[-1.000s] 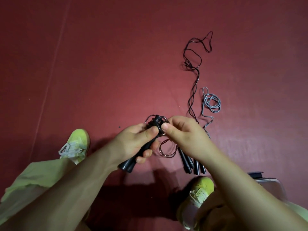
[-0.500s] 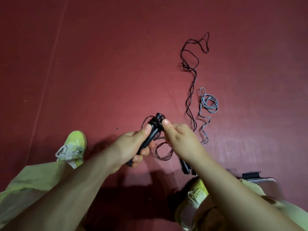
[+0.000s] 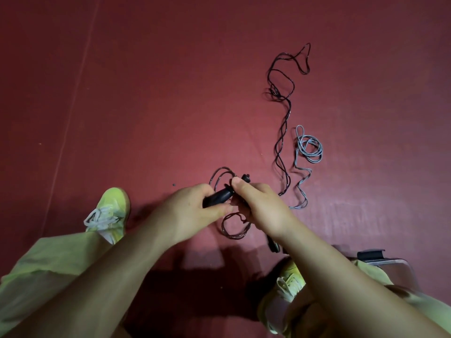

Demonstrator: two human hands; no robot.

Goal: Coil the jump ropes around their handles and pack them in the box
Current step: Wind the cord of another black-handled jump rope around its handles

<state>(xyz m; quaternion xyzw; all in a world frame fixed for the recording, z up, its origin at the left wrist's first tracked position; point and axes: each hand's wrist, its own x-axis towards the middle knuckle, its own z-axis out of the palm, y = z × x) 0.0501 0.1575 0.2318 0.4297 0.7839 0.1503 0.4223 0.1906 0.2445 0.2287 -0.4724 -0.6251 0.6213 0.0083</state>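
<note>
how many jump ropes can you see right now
3: a dark rope being coiled on the handle in both hands, a black rope and a grey rope on the floor; others may be hidden.

Single head-worn wide-angle view, looking steeply down and forward from above the person's knees onto the red floor (image 3: 146, 93). Both hands sit close to the lens at centre; shoes and trouser legs fill the lower edge. No second view shares the scene.
</note>
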